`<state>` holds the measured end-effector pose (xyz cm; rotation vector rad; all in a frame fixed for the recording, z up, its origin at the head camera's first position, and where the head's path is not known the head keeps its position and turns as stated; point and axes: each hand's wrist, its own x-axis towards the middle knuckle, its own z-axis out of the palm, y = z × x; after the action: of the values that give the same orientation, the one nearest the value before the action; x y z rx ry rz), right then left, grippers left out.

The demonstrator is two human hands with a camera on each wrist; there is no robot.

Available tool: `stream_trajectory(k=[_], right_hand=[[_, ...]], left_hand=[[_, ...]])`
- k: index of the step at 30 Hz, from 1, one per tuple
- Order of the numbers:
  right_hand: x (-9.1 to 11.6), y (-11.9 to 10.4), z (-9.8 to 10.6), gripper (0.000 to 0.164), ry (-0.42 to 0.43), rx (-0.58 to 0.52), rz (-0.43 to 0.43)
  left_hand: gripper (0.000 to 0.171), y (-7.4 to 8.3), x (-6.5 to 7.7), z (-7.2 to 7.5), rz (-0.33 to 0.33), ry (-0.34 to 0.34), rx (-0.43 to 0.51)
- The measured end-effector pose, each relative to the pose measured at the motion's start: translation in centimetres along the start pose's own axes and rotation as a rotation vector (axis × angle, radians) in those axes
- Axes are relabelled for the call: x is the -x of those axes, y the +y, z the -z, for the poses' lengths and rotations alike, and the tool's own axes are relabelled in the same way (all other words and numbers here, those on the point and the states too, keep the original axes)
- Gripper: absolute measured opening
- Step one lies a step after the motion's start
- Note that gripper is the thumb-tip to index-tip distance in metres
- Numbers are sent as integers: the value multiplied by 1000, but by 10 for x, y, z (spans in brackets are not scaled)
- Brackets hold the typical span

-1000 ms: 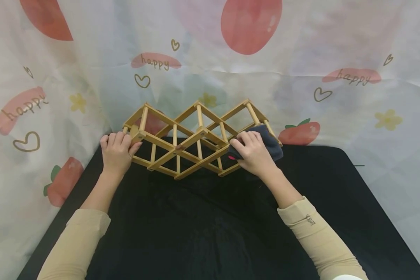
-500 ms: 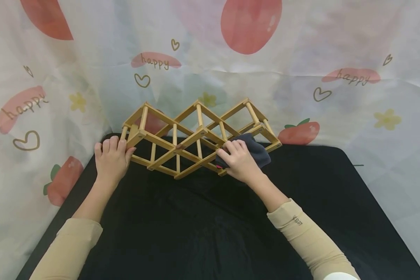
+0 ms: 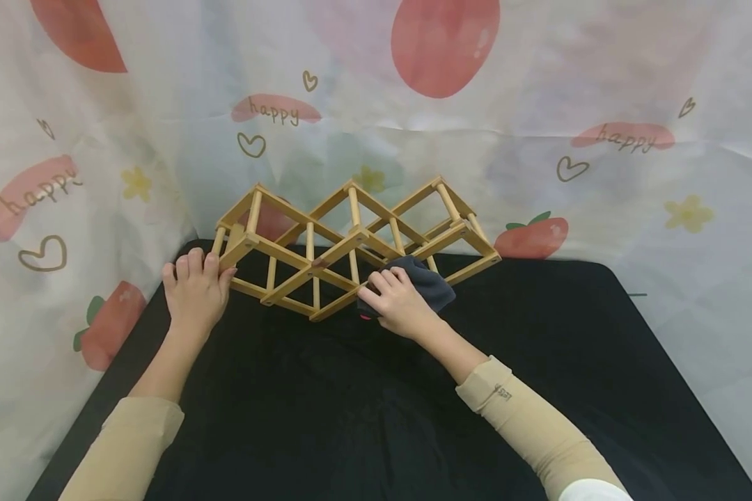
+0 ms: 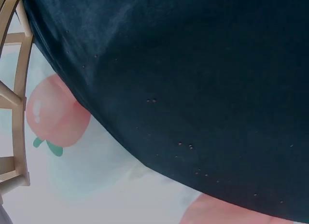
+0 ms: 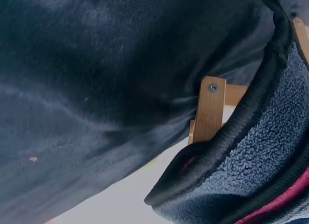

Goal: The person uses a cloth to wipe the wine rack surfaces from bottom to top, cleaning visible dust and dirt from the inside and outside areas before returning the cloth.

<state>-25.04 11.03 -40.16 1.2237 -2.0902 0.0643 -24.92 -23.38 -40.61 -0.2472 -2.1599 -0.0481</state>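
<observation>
A folding wooden wine rack (image 3: 313, 264), made of criss-crossed slats and round dowels, stands at the back of the table in the head view. My left hand (image 3: 194, 289) holds its left end, with the thumb by the front slat and the fingertips partly hidden. My right hand (image 3: 396, 300) grips a bunched dark blue-grey cloth (image 3: 429, 284) against the lower front slats, right of the rack's middle. Close up in the right wrist view, the cloth (image 5: 256, 147) shows a fuzzy face, dark edging and a red strip; a slat end with a screw (image 5: 212, 96) pokes out beside it.
A black cloth (image 3: 326, 417) covers the table. Behind it and at both sides hangs a pale curtain (image 3: 514, 97) printed with fruit, hearts and writing. Small specks (image 4: 179, 144) dot the black cloth in the left wrist view.
My right hand has slid the cloth left and down along the rack's front, baring its right end. My left hand has shifted slightly down and left. The rack stays in place.
</observation>
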Motion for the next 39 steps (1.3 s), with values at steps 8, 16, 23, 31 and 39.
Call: stream_trajectory(k=[8, 16, 23, 31, 39], right_hand=[[5, 29, 31, 44, 92, 27, -91], [8, 47, 56, 46, 114, 34, -149], [-11, 29, 63, 40, 193, 8, -105], [-53, 0, 56, 32, 239, -3, 44], [-81, -21, 33, 11, 246, 39, 146]], left_hand=[[48, -4, 6, -5, 2, 33, 22], [47, -1, 4, -6, -1, 63, 43], [47, -1, 5, -4, 15, 44, 54], [48, -2, 5, -4, 26, 36, 69], [48, 0, 5, -1, 31, 29, 78]])
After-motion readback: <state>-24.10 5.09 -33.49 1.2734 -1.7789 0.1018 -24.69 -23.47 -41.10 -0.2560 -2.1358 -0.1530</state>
